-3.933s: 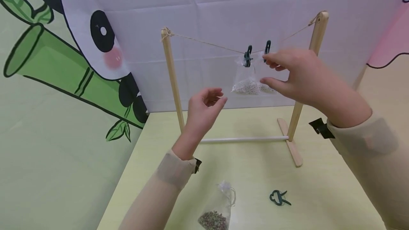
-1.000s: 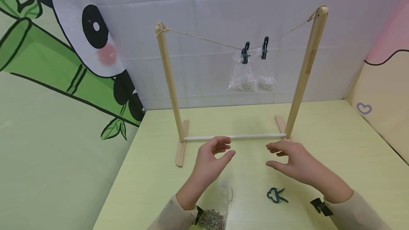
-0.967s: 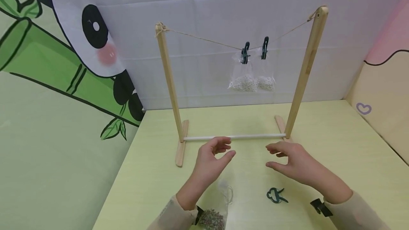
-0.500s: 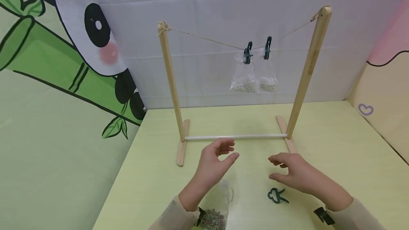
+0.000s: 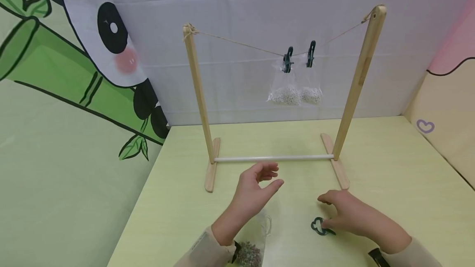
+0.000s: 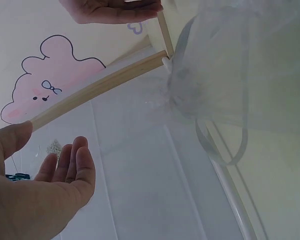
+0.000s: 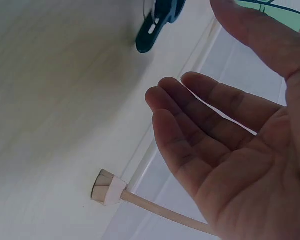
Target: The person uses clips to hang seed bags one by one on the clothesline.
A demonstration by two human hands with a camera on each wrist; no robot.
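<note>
— Which drawn or printed marks can you make out?

— A purple heart outline (image 5: 425, 126) on the beige wall (image 5: 452, 147), and, in the left wrist view, a pink cartoon figure (image 6: 60, 75) with a small blue bow.

— And the rest of the room?

— Green bamboo (image 5: 67, 65) and a panda face (image 5: 113, 28) decorate the left side. A creased white backdrop (image 5: 259, 15) hangs behind everything.

— What about the surface?

— It's a pale yellow counter (image 5: 386, 168). A wooden frame (image 5: 356, 81) stands on it, a white rod (image 5: 274, 158) joining its feet and a sagging string (image 5: 241, 44) tied between its posts. Two dark green clips (image 5: 287, 60) on the string hold clear bags (image 5: 285, 94) of whitish grains.

— Where are the hands?

— The right hand (image 5: 354, 213) is relaxed, fingers gently bent, at a loose clip (image 5: 317, 226) lying on the counter. Its thumb overlaps the clip in the head view; I can't tell whether they touch. The left hand (image 5: 254, 190) hovers with fingers loosely curved, gripping nothing, near a drawstring bag (image 5: 250, 254) of brownish bits, partly hidden behind the left sleeve (image 5: 211, 248).
</note>
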